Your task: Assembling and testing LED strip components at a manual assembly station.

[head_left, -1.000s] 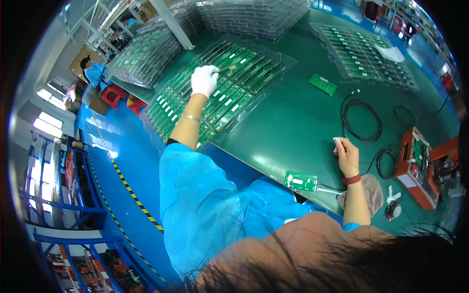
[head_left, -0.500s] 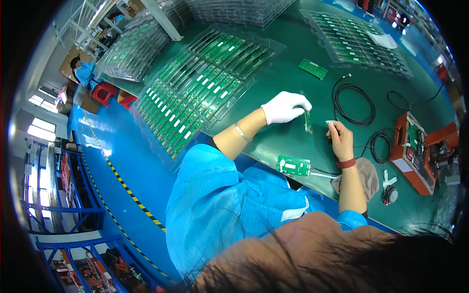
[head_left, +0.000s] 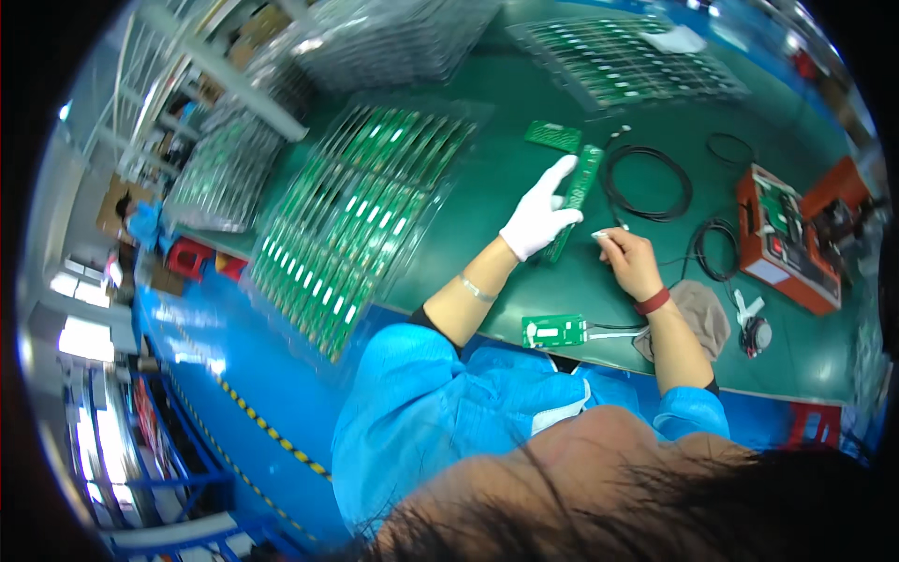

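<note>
My left hand (head_left: 539,215), in a white glove, grips a long narrow green circuit board (head_left: 585,176) between thumb and fingers. The board is tilted, its component side in view, and the glove covers part of its left edge. Bare, with a red wristband, my right hand (head_left: 633,266) is closed in a pinch, and a small white piece (head_left: 599,236) like a plug shows at its fingertips. Beyond the held board lies another green circuit board (head_left: 552,136). Close to the table's near edge rests a wired green circuit board (head_left: 553,331) with leads running right, under my right forearm.
Clear trays of board strips (head_left: 346,225) cover the left. Stacked trays (head_left: 393,42) stand behind, and another filled tray (head_left: 627,61) lies at the far right. A coiled black cable (head_left: 648,183), an orange test box (head_left: 787,239), a brown cloth (head_left: 695,321) and a small round speaker-like part (head_left: 756,335) lie rightward.
My left hand has turned the circuit board, which was edge-on, so its component side shows. My right hand remains pinched near it. The whole view has shifted and turned slightly.
</note>
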Motion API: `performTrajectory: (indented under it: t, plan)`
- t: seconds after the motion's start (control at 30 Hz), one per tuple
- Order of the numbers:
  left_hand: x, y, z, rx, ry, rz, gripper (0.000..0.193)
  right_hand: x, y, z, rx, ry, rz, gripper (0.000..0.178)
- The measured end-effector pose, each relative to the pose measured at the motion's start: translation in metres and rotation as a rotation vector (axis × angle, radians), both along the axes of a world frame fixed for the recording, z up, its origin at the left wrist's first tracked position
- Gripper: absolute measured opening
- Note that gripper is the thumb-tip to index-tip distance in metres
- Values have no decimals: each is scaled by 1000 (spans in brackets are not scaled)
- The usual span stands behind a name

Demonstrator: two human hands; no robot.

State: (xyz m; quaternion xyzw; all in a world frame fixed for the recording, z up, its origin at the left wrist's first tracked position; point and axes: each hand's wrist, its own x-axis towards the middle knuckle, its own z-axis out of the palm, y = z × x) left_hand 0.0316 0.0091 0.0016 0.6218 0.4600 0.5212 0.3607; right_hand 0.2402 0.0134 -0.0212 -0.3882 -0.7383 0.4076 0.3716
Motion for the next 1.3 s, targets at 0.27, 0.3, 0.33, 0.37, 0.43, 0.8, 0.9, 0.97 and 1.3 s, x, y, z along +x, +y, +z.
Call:
performTrajectory:
  t: [0.27,0.3,0.33,0.37,0.43,0.8,0.9,0.97,1.3]
  plan:
    - [11,45,-22,-518,-697,-146,66,13,25,10,69,-36,13,11]
    - [11,49,-27,-571,-718,-106,64,14,30,7,76,-39,29,11]
    - [8,52,-30,-569,-799,-155,61,15,34,3,79,-50,27,11]
    - [7,57,-32,-567,-880,-201,58,17,40,0,80,-61,25,12]
    - [8,70,-45,-553,-970,-223,57,15,48,-4,77,-59,27,11]
    - [35,74,-38,-278,-820,-126,56,-5,51,-14,143,-54,105,13]
    - [37,74,-40,-256,-755,-138,56,-8,54,-18,99,-95,141,13]
    - [37,74,-41,-233,-690,-151,55,-8,56,-20,56,-135,175,13]
    - [43,70,-30,-160,-504,-160,56,-5,57,-14,113,-150,178,13]
